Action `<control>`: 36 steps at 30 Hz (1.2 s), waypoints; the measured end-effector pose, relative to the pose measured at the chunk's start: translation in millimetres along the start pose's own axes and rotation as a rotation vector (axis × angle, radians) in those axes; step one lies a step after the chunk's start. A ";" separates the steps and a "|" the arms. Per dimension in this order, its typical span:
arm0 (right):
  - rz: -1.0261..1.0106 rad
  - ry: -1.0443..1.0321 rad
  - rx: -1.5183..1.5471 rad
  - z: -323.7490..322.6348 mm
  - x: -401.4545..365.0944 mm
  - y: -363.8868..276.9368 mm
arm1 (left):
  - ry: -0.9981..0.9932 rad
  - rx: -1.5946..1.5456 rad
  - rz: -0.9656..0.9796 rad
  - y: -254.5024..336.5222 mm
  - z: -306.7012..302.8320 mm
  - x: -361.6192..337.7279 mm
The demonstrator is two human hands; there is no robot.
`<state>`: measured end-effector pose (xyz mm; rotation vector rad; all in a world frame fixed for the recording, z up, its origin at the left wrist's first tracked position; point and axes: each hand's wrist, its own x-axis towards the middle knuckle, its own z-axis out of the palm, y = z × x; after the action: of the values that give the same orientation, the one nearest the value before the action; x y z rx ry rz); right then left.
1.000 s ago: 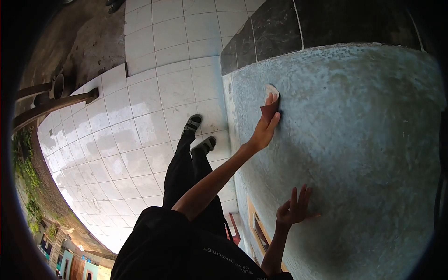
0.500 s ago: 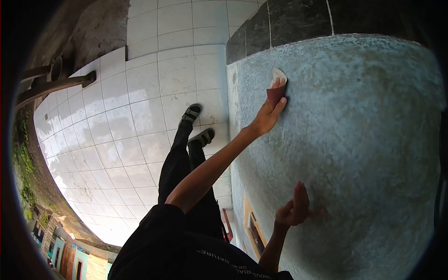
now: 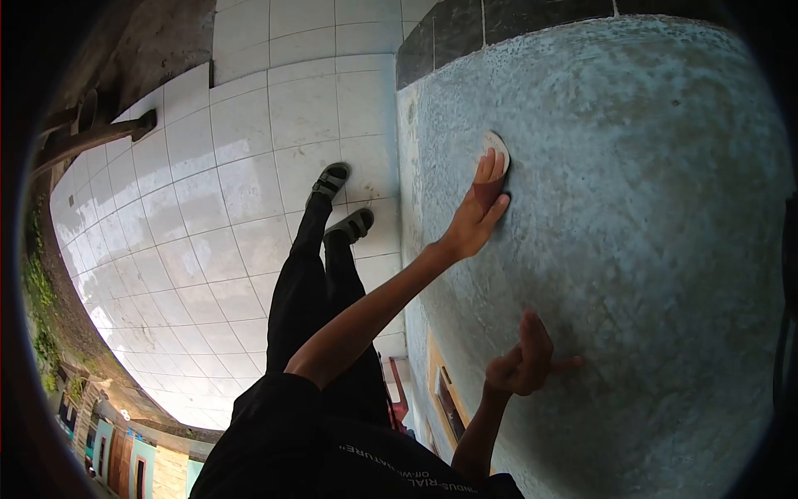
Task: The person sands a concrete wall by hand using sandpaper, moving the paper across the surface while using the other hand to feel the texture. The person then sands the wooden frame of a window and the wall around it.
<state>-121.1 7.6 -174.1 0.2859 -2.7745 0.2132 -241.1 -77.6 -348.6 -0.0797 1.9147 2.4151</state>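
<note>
My left hand [image 3: 480, 214] lies against a rough blue-grey wall [image 3: 632, 208], fingers pointing up in the view. Under its fingers is a pale, round-ended pad [image 3: 495, 143], pressed flat on the wall. A dark red band [image 3: 490, 194] crosses over the fingers; whether it is part of the pad I cannot make out. Lower in the view, my right hand [image 3: 522, 362] is at the wall with its fingers apart and nothing in it. One of its fingers reaches sideways to the wall surface.
White floor tiles [image 3: 241, 200] run along the wall, with my sandalled feet [image 3: 349, 223] on them. Black tiles [image 3: 532, 18] border the wall at the top. A wooden frame [image 3: 445, 387] is set in the wall below. Dark curved legs [image 3: 108, 137] stand at the left.
The view has shifted a little. My left hand has slid slightly along the wall with the pad, and more of its fingers show over the pale end. My right hand keeps its pose.
</note>
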 end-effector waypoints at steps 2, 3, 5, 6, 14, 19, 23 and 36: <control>0.008 0.042 0.069 0.0 -0.7 0.3 | -0.082 0.049 -0.029 3.6 27.9 -69.1; 0.008 0.040 0.069 0.2 -0.4 0.3 | -0.104 0.036 -0.101 11.7 41.1 -98.5; -0.009 0.053 0.062 -0.4 0.5 -0.1 | -0.090 0.036 -0.121 10.8 55.8 -119.9; -0.020 0.060 0.068 -0.1 1.9 -0.3 | -0.060 0.031 -0.112 9.2 57.9 -116.8; 0.000 0.152 0.213 -5.1 -8.6 6.2 | 0.190 -0.015 0.055 0.9 8.1 42.3; 0.023 0.181 0.314 -10.7 -9.8 7.7 | -0.063 0.041 0.034 28.5 54.5 -94.1; 0.084 0.222 0.391 -17.8 -4.8 4.5 | 0.025 0.078 0.054 48.7 62.9 -72.1; 0.299 0.321 0.504 -21.8 -19.3 2.3 | 0.020 0.080 0.171 48.2 84.3 -116.1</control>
<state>-96.9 17.1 -160.8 -0.0476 -2.3930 0.9488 -129.4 -8.1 -273.7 0.0670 2.1055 2.4454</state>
